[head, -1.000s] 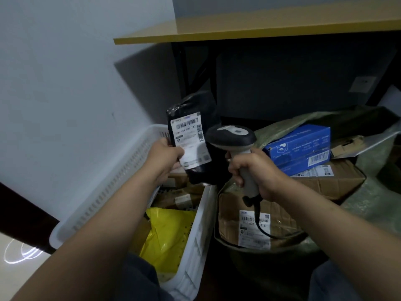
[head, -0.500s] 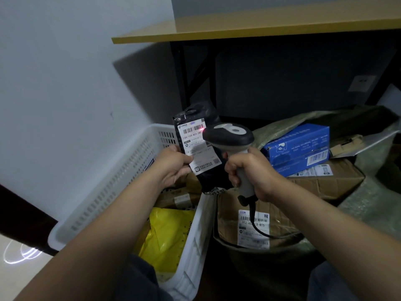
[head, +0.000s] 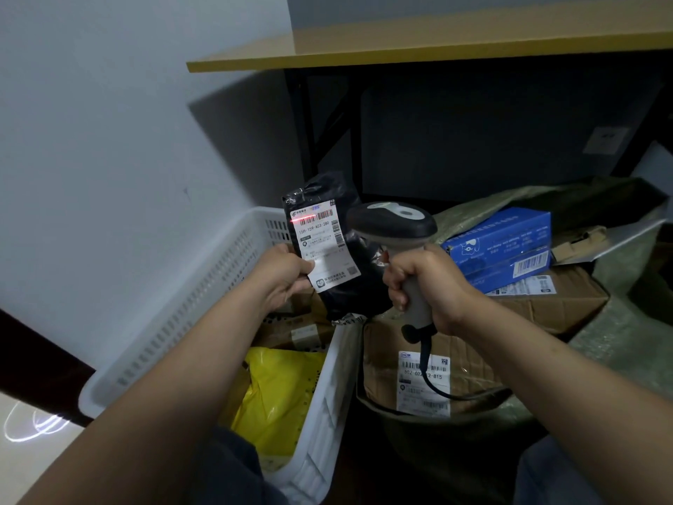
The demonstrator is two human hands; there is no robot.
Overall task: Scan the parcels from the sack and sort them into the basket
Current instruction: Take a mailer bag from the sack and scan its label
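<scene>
My left hand (head: pixel 282 277) pinches a black plastic parcel (head: pixel 349 278) upright over the far end of the white basket (head: pixel 182 322). Its white shipping label faces me, and a red scan line crosses the label's barcode at the top. My right hand (head: pixel 426 282) grips the handle of a grey barcode scanner (head: pixel 391 224), whose head points left at the label from close by. The green woven sack (head: pixel 619 337) lies open to the right, holding brown cardboard boxes (head: pixel 466 362) and a blue box (head: pixel 502 246).
The basket holds a yellow bag (head: pixel 280 391) and brown parcels (head: pixel 295 329). A yellow-topped table (head: pixel 418 45) with black legs overhangs the sack. A grey wall runs along the basket's left side. The scanner's black cable hangs down over the front cardboard box.
The black parcel has tilted and dropped slightly toward the scanner, and the red scan line now falls on its barcode. The scanner has stayed close to the label.
</scene>
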